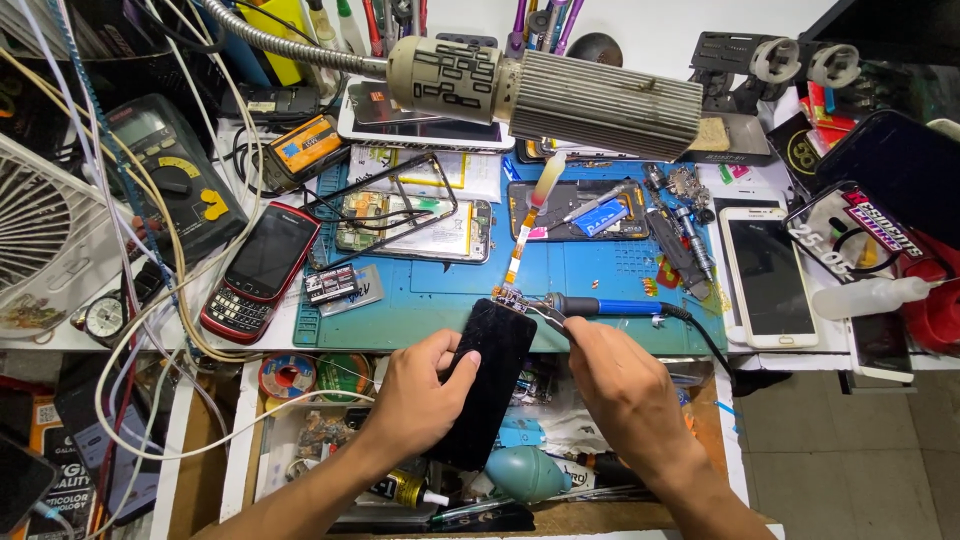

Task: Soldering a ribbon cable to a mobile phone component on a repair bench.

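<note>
Left hand is wrapped around a black phone, thumb on its face, fingers under the left edge. The phone sits tilted, its top end at the front edge of the blue mat, its lower end out over the open drawer.

Right hand is closed on metal tweezers; their tips sit at the phone's top edge, where a small connector and an orange flex cable meet it. Can't tell if the tips actually pinch anything, too small.

A soldering iron with a blue handle lies on the mat just beyond the right hand, its tip pointing at the same spot on the phone.

Around it:
- an opened phone with its frame loose on top, at the mat's back left
- a red and black keypad phone, left of the mat
- a multimeter further left
- a white phone face up, right of the mat
- a ribbed lamp head on a gooseneck, over the back of the mat
- a teal rubber blower in the drawer, below the black phone
</note>
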